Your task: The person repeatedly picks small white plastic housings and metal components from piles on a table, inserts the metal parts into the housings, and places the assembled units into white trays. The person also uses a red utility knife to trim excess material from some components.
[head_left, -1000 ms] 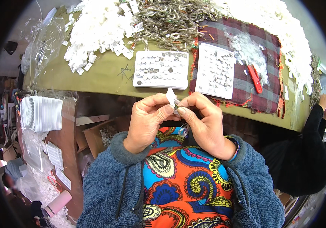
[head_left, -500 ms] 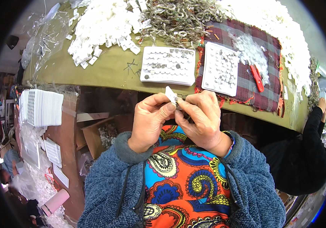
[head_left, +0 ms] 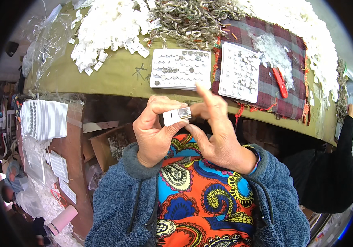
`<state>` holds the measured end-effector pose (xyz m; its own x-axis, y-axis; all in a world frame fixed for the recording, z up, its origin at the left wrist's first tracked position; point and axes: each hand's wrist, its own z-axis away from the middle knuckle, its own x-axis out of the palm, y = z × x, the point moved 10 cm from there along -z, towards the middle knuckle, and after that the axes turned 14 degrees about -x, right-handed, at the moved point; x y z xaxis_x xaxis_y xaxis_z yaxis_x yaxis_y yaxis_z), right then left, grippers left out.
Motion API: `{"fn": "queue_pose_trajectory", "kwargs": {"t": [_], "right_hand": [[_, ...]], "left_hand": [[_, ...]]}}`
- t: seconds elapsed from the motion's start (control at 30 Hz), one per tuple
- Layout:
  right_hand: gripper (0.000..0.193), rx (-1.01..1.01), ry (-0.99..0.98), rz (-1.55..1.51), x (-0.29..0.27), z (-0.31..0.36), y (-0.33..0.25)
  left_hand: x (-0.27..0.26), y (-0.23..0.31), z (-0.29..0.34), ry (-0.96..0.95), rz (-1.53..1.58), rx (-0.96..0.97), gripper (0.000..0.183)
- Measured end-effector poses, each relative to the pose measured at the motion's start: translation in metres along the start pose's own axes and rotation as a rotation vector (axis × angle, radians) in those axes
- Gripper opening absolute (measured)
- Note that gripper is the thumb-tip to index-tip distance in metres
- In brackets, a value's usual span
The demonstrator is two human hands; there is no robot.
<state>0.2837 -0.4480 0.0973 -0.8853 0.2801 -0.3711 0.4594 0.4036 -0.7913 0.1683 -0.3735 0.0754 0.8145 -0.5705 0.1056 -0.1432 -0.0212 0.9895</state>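
Between thumb and fingers, my left hand (head_left: 151, 131) pinches a small white plastic casing (head_left: 171, 117) with a dark slot and a shiny, silvery end toward the right. My right hand (head_left: 223, 140) is just right of that end, its fingers apart and nothing visible in them; the raised forefinger is smeared by motion. Both hands are above my lap, off the table's near edge. Beyond them lies a white tray (head_left: 180, 85) with rows of round recesses, some holding dark or silvery discs. A second white tray (head_left: 224, 78) of small round pieces is to its right.
Red-handled snips (head_left: 279, 82) and small clear pieces (head_left: 269, 47) lie on a checked cloth (head_left: 262, 105). White casings (head_left: 106, 29) and tangled greyish strands (head_left: 188, 22) are heaped at the back. Stacked white trays (head_left: 47, 119) stand left. Someone's dark sleeve (head_left: 343, 144) shows at right.
My right hand has let go of the casing, and its fingers have spread. My left hand has moved slightly left and turned the casing, so its slot now shows.
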Motion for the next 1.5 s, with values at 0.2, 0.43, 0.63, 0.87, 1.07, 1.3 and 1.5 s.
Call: {"fn": "queue_pose_trajectory", "kwargs": {"t": [0.2, 0.43, 0.63, 0.87, 1.07, 1.3, 1.5], "right_hand": [[0.035, 0.372, 0.056, -0.397, 0.013, 0.022, 0.027], [0.013, 0.031, 0.067, -0.007, -0.005, 0.005, 0.008], [0.015, -0.209, 0.08, 0.266, -0.013, -0.004, -0.013], [0.009, 0.221, 0.099, -0.047, -0.006, 0.006, 0.018], [0.009, 0.593, 0.105, -0.674, 0.017, 0.03, 0.042], [0.017, 0.126, 0.22, -0.016, -0.026, 0.019, 0.012], [0.017, -0.114, 0.175, 0.174, -0.038, 0.017, -0.011]], "left_hand": [[-0.002, -0.024, 0.001, -0.032, 0.432, -0.177, 0.021], [0.004, -0.022, 0.002, -0.078, 0.364, -0.176, 0.019], [0.008, -0.012, 0.009, -0.06, 0.175, -0.12, 0.02], [0.007, -0.003, 0.01, -0.054, 0.118, 0.0, 0.022], [0.012, -0.017, 0.007, -0.113, 0.398, -0.109, 0.018], [0.037, -0.059, 0.01, -0.291, 0.803, -0.589, 0.034], [0.042, -0.065, 0.016, -0.224, 0.503, -0.606, 0.025]]}}
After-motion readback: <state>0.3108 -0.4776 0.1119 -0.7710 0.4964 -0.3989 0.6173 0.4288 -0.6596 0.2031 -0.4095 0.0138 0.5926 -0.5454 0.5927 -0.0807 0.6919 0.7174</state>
